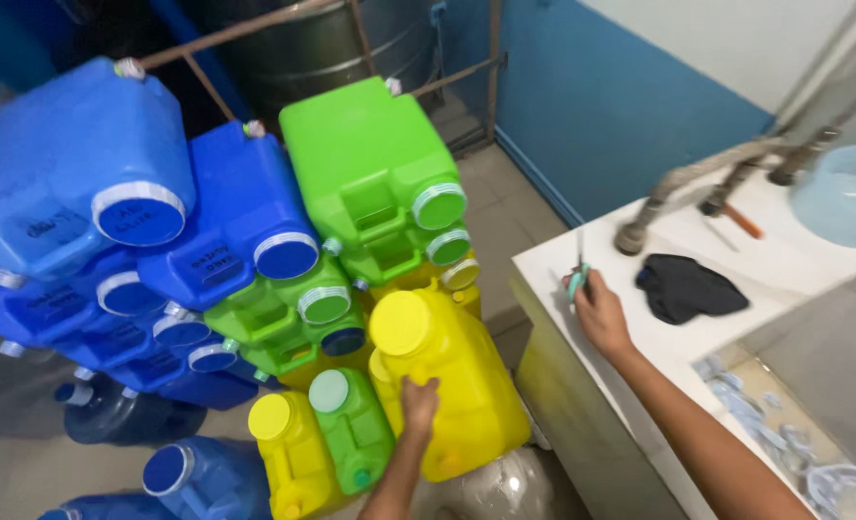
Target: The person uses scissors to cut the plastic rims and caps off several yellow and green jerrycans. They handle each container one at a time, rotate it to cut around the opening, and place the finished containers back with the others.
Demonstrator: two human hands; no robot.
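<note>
Beside stacked jugs, left hand [418, 403] fingers grip yellow jug [447, 385]; right hand [601, 313] fingers clasp scissors [579, 265].

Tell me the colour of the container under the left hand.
Yellow: the left hand grips a yellow jerrycan, clearest in the head view.

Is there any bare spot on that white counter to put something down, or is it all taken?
The white counter is bare between the right hand, which holds scissors, and the black cloth, and again beyond the cloth toward the clear tub. The floor is crowded: stacked jugs, with the left hand on a yellow jug.
</note>
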